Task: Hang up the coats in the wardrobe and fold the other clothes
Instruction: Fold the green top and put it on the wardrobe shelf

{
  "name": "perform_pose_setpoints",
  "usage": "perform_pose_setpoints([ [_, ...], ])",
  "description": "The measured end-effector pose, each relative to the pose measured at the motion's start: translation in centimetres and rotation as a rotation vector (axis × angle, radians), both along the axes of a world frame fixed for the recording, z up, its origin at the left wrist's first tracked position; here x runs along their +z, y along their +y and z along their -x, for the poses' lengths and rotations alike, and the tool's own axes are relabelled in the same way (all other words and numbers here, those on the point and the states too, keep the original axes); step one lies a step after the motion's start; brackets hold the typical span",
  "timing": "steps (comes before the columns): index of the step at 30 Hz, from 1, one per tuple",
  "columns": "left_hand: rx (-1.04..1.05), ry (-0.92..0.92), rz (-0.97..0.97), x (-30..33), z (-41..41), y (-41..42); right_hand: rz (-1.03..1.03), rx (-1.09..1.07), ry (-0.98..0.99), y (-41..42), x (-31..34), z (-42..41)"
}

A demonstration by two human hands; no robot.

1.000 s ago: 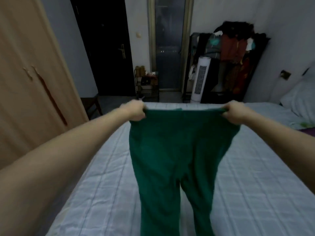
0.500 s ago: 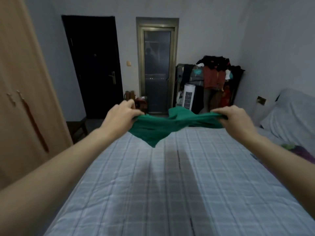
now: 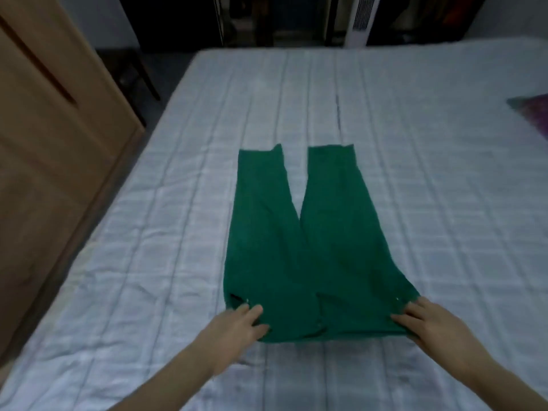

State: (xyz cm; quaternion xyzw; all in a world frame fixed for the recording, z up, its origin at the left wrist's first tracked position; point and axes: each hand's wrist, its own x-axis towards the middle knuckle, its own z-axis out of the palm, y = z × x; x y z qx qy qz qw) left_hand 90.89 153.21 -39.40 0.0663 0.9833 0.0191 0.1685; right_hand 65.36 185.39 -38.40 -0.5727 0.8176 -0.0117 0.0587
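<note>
Green trousers (image 3: 302,250) lie flat on the bed (image 3: 148,262), left hand (image 3: 237,324) and right hand (image 3: 430,324) pinching their waistband corners.

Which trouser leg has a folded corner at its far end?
The left leg: its inner hem corner sticks up, while the right leg ends straighter.

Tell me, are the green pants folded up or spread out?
Spread out. The green pants lie flat on the bed, both legs apart and pointing away, unfolded.
</note>
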Motion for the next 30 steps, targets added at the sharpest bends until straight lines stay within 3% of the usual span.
perform_pose_setpoints([
  [4, -0.048, -0.084, -0.036, -5.4, -5.4, 7.1, -0.163, -0.072, -0.076, 7.1, -6.2, -5.1],
  [7, -0.076, -0.068, -0.107, -8.0, -7.6, 9.1, -0.446, -0.158, -0.056, 8.0, -7.4, -8.6],
  [9, 0.039, -0.064, -0.168, -9.6, -9.8, 8.5, -0.645, -0.275, -0.047, 5.4, -5.5, -11.5],
  [10, 0.123, 0.003, -0.194, -10.3, -11.1, 7.8, -0.617, -0.309, -0.044, 3.8, -4.7, -12.9],
  [12, 0.525, 0.113, -0.429, -10.9, -13.2, 6.8, -0.650, -0.347, -0.224, -0.7, -3.1, -16.1],
  [14, 0.936, 0.220, -0.566, -10.6, -13.8, 6.0, -0.485, -0.315, -0.415, -5.1, -2.9, -19.6],
  [16, 1.223, 0.210, -0.644, -10.3, -12.9, 5.4, -0.374, -0.327, -0.574, -9.1, -3.3, -22.6],
  [21, 1.317, 0.153, -0.764, -9.8, -6.7, 4.1, -0.433, -0.497, -0.608, -14.2, -7.8, -26.8],
  [25, 1.513, 0.143, -0.889, -10.5, -1.6, 1.5, -0.496, -0.468, -0.599, -15.0, -8.9, -25.2],
  [27, 1.642, 0.180, -1.037, -10.5, 0.9, 0.5, -0.433, -0.492, -0.730, -14.1, -8.0, -23.2],
  [30, 1.588, 0.268, -1.154, -8.4, 4.9, 0.8, -0.200, -0.548, -0.909, -11.1, -6.3, -20.1],
])
